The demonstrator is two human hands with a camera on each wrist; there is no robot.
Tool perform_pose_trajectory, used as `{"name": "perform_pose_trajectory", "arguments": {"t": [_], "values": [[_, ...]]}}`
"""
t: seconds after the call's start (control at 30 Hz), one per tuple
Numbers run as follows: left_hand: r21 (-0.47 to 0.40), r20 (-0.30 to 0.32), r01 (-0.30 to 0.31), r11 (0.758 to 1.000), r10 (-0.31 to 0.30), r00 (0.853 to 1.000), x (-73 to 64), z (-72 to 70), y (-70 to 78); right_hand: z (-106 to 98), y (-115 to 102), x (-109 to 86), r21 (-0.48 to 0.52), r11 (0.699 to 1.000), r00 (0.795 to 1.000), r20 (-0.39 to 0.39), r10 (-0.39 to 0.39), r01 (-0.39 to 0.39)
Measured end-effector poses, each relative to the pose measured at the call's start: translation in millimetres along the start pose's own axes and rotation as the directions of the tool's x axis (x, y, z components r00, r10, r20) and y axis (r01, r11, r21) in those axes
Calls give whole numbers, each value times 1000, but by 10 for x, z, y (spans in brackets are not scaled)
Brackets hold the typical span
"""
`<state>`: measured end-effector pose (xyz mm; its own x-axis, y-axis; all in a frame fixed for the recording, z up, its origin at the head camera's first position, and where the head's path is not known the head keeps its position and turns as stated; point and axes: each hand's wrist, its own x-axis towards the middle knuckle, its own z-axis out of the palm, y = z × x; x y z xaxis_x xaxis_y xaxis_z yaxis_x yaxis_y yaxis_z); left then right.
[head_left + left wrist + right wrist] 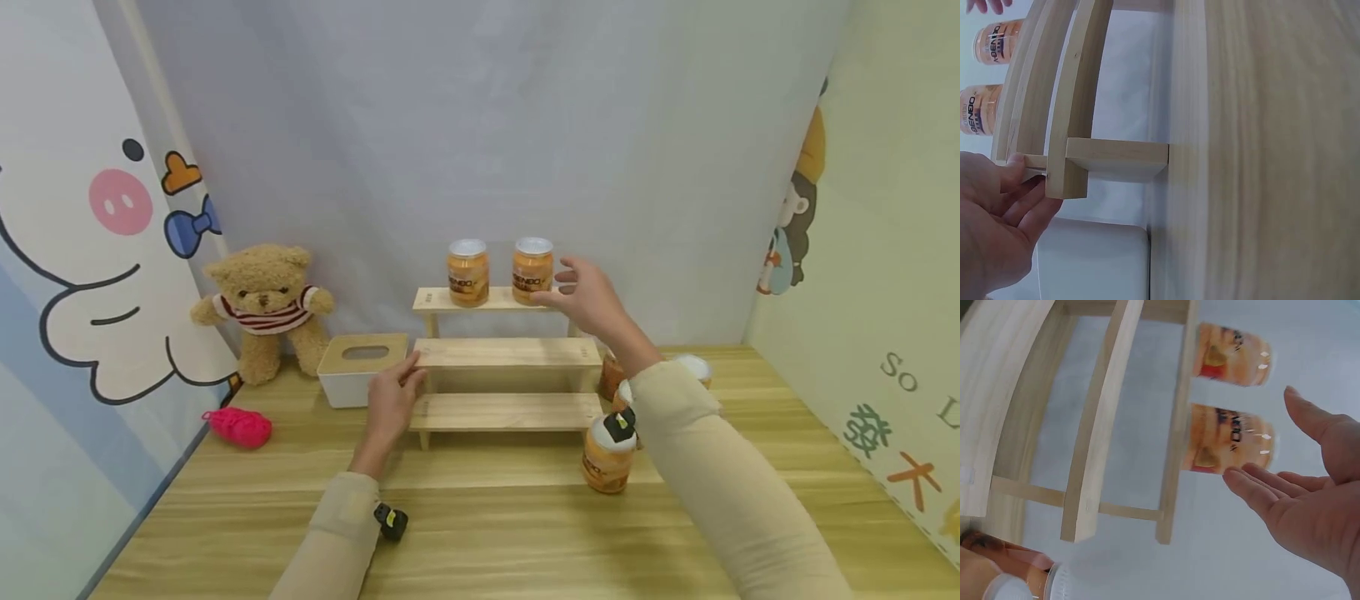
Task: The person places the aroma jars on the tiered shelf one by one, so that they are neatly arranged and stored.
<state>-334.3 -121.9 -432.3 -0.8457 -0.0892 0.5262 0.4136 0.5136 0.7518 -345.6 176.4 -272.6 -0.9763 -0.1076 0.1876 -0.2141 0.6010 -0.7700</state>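
A three-tier wooden display stand (510, 352) stands on the table, and two orange jars with white lids sit on its top tier. My right hand (592, 302) is beside the right-hand jar (533, 271), thumb and fingers spread and nothing held between them. In the right wrist view the fingertips are at or very near that jar (1229, 439); contact is hard to tell. The other jar (468, 273) stands to its left. At the stand's left end, my left hand (392, 404) pinches the middle tier's edge, with the thumb and fingers around the wood (1036, 161).
Several more orange jars are right of the stand, partly hidden by my right sleeve; one jar (606, 458) stands in front. Left of the stand are a tissue box (352, 386), a teddy bear (264, 308) and a pink yarn bundle (242, 427). A curtain (495, 125) hangs behind.
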Motion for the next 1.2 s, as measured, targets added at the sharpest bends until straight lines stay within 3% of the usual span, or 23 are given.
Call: {"name": "perform_pose_trajectory", "arguments": {"t": [0.13,0.33,0.4,0.6,0.73,0.93,1.2], "values": [[2,-3,-16,1000,16,1000,-5,-13,0,-68,62,-292,-30,997,995,76,-71,73],[20,-13,-160,987,160,987,32,-51,-54,-138,273,-652,-87,984,982,127,-141,153],[13,14,-190,982,190,982,53,-83,-68,-138,377,-755,-85,981,979,120,-166,176],[-5,150,-196,981,194,969,106,-131,-125,-105,641,-996,-91,975,975,102,-195,205],[28,189,-242,970,233,954,116,-106,-160,-64,736,-1114,-124,966,969,123,-214,229],[20,157,-297,955,291,944,131,-71,-180,16,850,-1221,-144,962,958,202,-202,234],[-46,69,-249,967,252,965,137,-30,-200,42,940,-1279,-147,959,943,269,-196,241]]}}
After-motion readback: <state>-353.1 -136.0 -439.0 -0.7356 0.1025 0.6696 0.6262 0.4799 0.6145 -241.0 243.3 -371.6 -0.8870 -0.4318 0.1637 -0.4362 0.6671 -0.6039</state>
